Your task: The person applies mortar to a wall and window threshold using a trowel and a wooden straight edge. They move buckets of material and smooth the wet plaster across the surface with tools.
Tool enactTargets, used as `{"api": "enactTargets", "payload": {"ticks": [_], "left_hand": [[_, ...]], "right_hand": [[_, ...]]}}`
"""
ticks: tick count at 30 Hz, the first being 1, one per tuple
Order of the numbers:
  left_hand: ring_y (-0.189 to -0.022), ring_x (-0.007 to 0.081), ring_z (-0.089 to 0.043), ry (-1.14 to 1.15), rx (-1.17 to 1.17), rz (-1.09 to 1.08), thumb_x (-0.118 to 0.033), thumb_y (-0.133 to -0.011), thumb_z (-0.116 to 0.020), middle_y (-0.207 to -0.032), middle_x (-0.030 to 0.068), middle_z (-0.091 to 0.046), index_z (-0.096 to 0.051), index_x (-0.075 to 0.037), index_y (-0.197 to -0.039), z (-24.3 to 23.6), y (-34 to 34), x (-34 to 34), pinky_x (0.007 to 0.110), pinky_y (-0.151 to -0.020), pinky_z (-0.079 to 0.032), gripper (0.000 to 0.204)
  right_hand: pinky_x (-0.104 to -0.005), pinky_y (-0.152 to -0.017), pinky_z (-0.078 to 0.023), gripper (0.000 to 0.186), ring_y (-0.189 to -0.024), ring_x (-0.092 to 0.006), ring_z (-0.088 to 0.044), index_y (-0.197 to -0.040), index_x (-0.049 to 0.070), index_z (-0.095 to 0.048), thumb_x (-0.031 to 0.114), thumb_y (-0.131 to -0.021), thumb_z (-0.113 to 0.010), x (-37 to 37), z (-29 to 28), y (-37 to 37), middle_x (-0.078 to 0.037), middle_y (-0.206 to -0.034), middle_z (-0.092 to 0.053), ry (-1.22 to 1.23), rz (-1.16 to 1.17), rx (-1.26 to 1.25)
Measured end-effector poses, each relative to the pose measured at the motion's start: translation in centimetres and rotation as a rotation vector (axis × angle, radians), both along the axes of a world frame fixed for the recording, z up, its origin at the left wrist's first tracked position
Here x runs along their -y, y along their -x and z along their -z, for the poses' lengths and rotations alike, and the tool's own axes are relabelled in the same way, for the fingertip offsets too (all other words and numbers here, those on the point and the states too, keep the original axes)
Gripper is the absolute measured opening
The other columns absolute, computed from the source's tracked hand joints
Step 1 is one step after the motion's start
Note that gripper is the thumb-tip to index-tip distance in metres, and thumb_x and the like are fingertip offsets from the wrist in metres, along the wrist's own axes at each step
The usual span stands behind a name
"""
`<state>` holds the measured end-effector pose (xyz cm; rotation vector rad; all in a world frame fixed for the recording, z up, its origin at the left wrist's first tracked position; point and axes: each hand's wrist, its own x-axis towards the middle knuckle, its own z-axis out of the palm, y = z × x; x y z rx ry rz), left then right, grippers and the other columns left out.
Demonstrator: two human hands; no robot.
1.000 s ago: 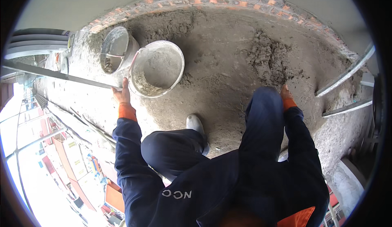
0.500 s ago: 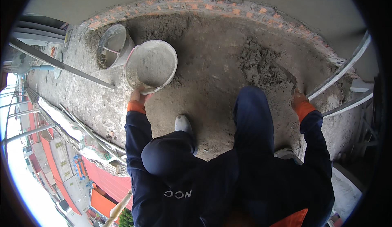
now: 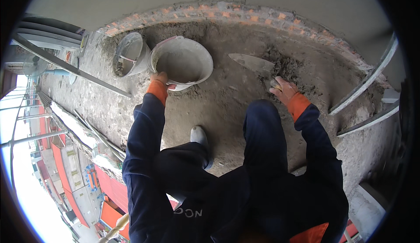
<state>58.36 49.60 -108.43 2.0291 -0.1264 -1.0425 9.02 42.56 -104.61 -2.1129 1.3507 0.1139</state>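
Note:
My left hand (image 3: 161, 78) is closed on the near rim of a pale, mortar-smeared bucket (image 3: 203, 63), which looks tipped to the right. Grey residue coats its inner wall. In my right hand (image 3: 285, 90) is the handle of a trowel (image 3: 251, 62), its long pointed blade reaching left, low over the floor towards the bucket. Loose dark mortar (image 3: 294, 70) lies on the floor around the blade's rear end and just beyond my right hand. Whether the blade touches the floor I cannot tell.
A second bucket (image 3: 133, 52) with a wire handle stands left of the first. A low strip of exposed brick (image 3: 225, 13) curves along the wall's foot. Metal bars (image 3: 372, 79) slant in at right; another (image 3: 72, 66) crosses at left, near the open building edge.
My right hand has swung the trowel leftward and forward, from the right of the mortar heap to its left. The heap looks smaller. The held bucket has shifted right and tipped.

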Motion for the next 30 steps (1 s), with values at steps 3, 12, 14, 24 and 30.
{"api": "enactTargets", "payload": {"ticks": [3, 12, 14, 24, 30], "left_hand": [[-0.075, 0.0403, -0.065, -0.019, 0.078, 0.11, -0.007, -0.082, -0.048, -0.104, 0.0237, -0.06, -0.054, 0.007, -0.111, -0.5, 1.4, 0.1, 0.043, -0.048, -0.06, 0.032], [-0.084, 0.0362, -0.066, -0.064, 0.357, 0.269, -0.011, -0.077, -0.052, -0.1, 0.0226, -0.062, -0.054, 0.006, -0.109, -0.6, 2.7, 0.7, 0.043, -0.051, -0.06, 0.037], [-0.083, 0.0353, -0.067, -0.167, 0.546, 0.45, -0.012, -0.076, -0.054, -0.096, 0.0231, -0.064, -0.052, 0.007, -0.11, -0.7, 1.8, 1.0, 0.04, -0.051, -0.06, 0.039], [-0.064, 0.0354, -0.067, -0.213, 0.53, 0.538, -0.016, -0.077, -0.048, -0.09, 0.0261, -0.065, -0.062, 0.012, -0.093, -2.4, 0.4, 2.0, 0.039, -0.055, -0.058, 0.035], [-0.053, 0.0357, -0.065, -0.104, 0.49, 0.415, -0.017, -0.077, -0.046, -0.073, 0.026, -0.064, -0.06, 0.016, -0.083, -3.7, 2.0, 1.6, 0.04, -0.052, -0.056, 0.035]], "right_hand": [[-0.0428, -0.088, -0.045, 0.048, -0.107, -0.0365, -0.055, -0.127, 0.011, -0.049, 0.036, -0.087, -0.056, 3.5, 1.0, -7.5, -0.014, -0.117, -0.06, 0.166, -0.198, -0.062], [-0.0429, -0.089, -0.046, 0.028, -0.103, -0.0363, -0.058, -0.106, 0.005, -0.061, 0.024, -0.086, -0.055, 6.6, 7.3, -26.5, -0.021, -0.107, -0.062, 0.133, -0.25, -0.087], [-0.0437, -0.093, -0.044, 0.03, -0.109, -0.0358, -0.055, -0.104, 0.004, -0.063, 0.027, -0.086, -0.056, 5.8, 8.2, -27.2, -0.023, -0.118, -0.057, 0.051, -0.306, -0.105], [-0.0418, -0.105, -0.033, 0.06, -0.126, -0.0351, -0.039, -0.128, 0.005, -0.052, 0.044, -0.083, -0.06, 4.1, 11.5, -27.8, -0.02, -0.129, -0.049, -0.139, -0.21, 0.061], [-0.0395, -0.096, -0.04, 0.067, -0.113, -0.0362, -0.051, -0.126, -0.001, -0.051, 0.047, -0.08, -0.062, 3.8, 11.1, -28.2, -0.024, -0.119, -0.056, -0.162, -0.288, 0.163]]}}
